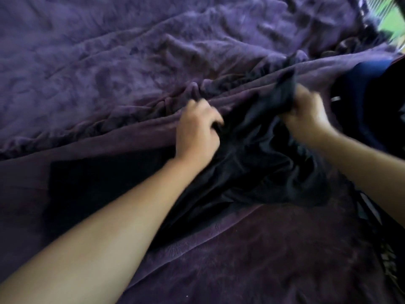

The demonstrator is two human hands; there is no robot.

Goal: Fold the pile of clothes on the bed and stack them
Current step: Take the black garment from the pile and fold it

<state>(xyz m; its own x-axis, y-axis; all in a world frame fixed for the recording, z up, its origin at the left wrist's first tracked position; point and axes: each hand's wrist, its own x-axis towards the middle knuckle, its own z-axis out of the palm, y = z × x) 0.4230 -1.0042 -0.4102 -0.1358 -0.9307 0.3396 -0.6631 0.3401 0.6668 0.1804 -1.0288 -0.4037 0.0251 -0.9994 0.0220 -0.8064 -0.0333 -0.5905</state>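
A crumpled black garment lies on the purple bed cover, bunched between both hands. My left hand grips its left part with curled fingers. My right hand holds a raised fold of the same garment a little above the bed. To the left, partly under my left forearm, a flat black folded piece rests on the cover. The view is blurred by motion.
The rumpled purple bed cover fills most of the view. Dark blue and black clothes are heaped at the right edge. A patterned cloth shows at the lower right, and green and striped fabric at the top right corner.
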